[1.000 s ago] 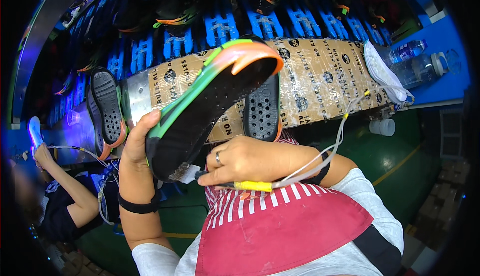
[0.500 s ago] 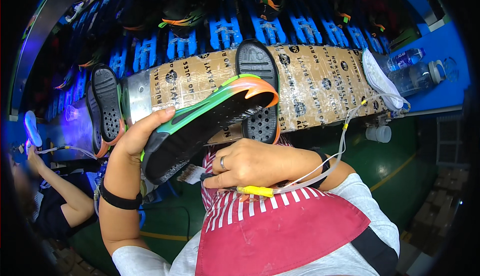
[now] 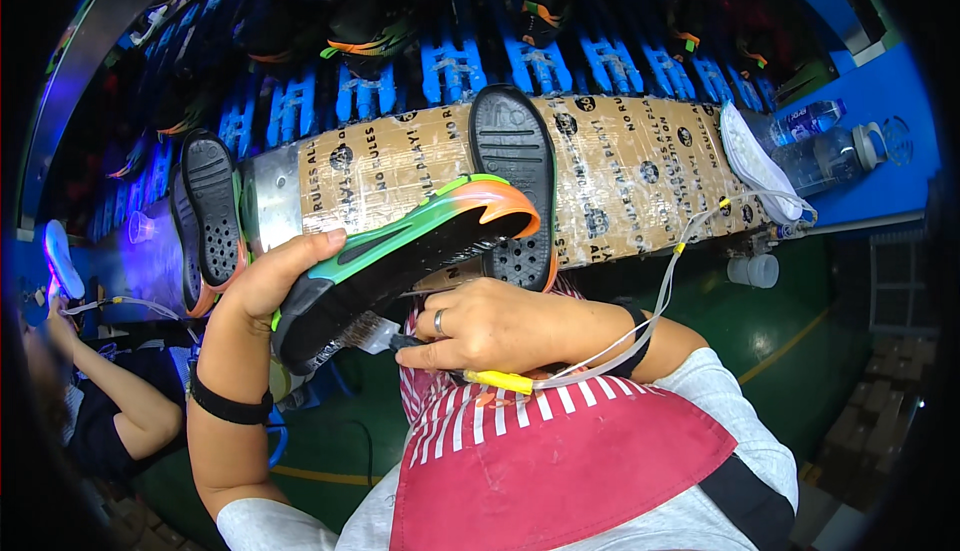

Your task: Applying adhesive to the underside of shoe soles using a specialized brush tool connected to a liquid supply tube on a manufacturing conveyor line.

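My left hand [image 3: 272, 289] grips a green, orange and black shoe sole [image 3: 400, 266] by its heel end, thumb over the upper edge. The sole is tilted, its black inner face turned toward me and shiny in places. In my right hand [image 3: 485, 326], closed, is a brush [image 3: 376, 335] with a thin clear tube [image 3: 600, 375] and a yellow connector [image 3: 500, 381] trailing from it. Its pale bristles meet the sole's inner face near the heel. Behind the held sole, another black sole [image 3: 512, 136] lies bottom up on the cardboard.
Printed cardboard [image 3: 640, 166] covers the bench. More soles [image 3: 210, 201] lie at left. Beyond runs a rack of blue holders [image 3: 455, 69] with dark shoe uppers. At right are a white pad [image 3: 755, 161], bottles [image 3: 825, 161] and a hanging cup [image 3: 755, 271]. A co-worker's arm [image 3: 115, 381] shows at left.
The held sole has shifted slightly down and left with my left hand. The brush has moved up and left, and its bristles are now against the sole's inner face.
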### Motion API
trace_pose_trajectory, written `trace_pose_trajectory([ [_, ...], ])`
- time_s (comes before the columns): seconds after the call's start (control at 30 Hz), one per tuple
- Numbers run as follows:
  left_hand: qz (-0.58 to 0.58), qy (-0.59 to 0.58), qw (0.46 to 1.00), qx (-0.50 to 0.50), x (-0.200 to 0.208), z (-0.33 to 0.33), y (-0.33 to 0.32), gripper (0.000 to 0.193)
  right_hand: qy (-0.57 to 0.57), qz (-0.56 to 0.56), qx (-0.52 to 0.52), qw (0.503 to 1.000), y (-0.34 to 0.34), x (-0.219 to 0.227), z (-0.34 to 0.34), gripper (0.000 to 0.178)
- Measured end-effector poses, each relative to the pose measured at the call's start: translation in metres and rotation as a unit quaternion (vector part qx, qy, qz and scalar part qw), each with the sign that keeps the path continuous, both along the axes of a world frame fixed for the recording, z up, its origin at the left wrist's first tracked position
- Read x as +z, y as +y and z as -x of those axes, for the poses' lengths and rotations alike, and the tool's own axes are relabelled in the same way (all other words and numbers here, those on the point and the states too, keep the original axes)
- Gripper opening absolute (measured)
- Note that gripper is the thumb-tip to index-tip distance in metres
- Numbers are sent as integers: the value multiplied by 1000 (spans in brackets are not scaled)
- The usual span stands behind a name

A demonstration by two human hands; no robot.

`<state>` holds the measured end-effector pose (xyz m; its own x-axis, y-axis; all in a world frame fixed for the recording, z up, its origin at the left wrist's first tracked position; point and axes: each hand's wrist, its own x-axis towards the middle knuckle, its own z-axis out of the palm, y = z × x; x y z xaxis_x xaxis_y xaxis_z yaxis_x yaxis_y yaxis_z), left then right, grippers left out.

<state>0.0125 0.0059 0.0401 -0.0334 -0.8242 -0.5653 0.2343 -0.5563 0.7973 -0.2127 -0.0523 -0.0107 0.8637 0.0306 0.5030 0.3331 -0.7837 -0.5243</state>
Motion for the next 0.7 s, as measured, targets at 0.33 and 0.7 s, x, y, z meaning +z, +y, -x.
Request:
trace_pose_trajectory([
  [0.33,-31,7,999,2,5,-1,2,45,50,-14,15,999,-4,1,5,29],
  [0.7,17,228,956,183,-54,23,39,49,-30,-351,-192,916,-31,-15,6,21],
])
